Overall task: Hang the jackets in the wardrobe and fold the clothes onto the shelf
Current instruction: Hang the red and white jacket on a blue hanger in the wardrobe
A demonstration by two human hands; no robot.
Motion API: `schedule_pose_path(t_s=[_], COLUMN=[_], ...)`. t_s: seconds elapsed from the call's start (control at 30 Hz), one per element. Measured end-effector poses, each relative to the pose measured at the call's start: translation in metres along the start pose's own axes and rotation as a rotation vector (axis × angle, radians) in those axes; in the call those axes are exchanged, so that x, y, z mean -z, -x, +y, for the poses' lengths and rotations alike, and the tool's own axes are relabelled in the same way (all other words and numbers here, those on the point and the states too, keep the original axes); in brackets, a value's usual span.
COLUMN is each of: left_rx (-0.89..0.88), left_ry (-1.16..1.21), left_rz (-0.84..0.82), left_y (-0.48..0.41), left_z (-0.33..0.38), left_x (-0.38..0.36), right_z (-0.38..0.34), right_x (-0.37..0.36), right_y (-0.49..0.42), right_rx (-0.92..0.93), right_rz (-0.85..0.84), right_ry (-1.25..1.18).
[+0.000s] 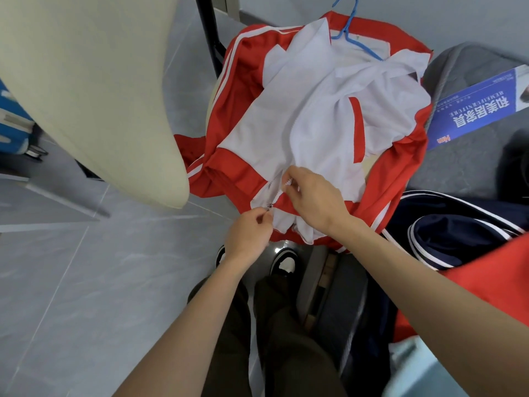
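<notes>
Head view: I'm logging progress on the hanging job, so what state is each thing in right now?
Red and white jacket: laid out flat, hanger inside, front not zipped up.
Zipper: slider at the bottom hem, not drawn up.
Blue hanger: inside the jacket's collar, hook sticking out.
Navy jacket: crumpled beside it, no hanger seen.
Left hand: pinches the zipper slider.
Right hand: pinches the zipper's edge.

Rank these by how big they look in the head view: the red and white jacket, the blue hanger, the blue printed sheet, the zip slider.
1. red and white jacket
2. blue printed sheet, cut by the frame edge
3. blue hanger, partly hidden by the jacket
4. zip slider
</notes>
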State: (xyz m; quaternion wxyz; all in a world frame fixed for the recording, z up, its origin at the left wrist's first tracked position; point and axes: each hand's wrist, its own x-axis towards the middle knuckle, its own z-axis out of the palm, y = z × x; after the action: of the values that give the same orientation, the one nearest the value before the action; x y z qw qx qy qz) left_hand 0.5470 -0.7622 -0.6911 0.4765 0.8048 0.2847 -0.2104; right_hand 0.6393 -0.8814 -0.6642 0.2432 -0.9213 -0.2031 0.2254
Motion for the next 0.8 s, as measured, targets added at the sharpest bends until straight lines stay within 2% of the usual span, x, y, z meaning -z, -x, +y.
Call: schedule_pose_path(t_s=[0.1,0.23,0.33,0.4,0.47,0.57,0.67,0.8], left_rx=[0.011,0.011,0.09,0.132,0.14,0.098,0.013,0.149], left_ry=[-0.02,0.085,0.186,0.13,0.064,0.169,0.214,0.356], left_rz=[-0.039,-0.022,-0.114,-0.157,-0.095,0.065,0.019,-0.002], left_y=[-0.005,-0.007,-0.016,-0.022,-0.029,-0.041,-0.052,-0.065], left_z=[-0.009,-0.02,-0.03,-0.036,-0.04,-0.032,-0.019,-0.009], left_x=[0.004,0.006,0.008,0.01,0.013,0.024,0.031,0.033], right_z=[0.0,-0.001,-0.006,-0.008,-0.012,-0.021,-0.031,-0.039], right_x=[-0.008,-0.015,-0.023,-0.035,-0.05,-0.072,-0.087,-0.095], right_y=[0.005,0.008,0.017,0.029,0.041,0.051,0.046,0.031], right_rx=[-0.038,-0.157,-0.268,-0.377,-0.525,-0.721,-0.811,-0.952], right_rz=[0.003,0.034,0.14,0.206,0.182,0.074,0.129,0.219], right_ry=[-0.049,-0.324,-0.518,-0.523,-0.557,-0.776,-1.023,-1.303])
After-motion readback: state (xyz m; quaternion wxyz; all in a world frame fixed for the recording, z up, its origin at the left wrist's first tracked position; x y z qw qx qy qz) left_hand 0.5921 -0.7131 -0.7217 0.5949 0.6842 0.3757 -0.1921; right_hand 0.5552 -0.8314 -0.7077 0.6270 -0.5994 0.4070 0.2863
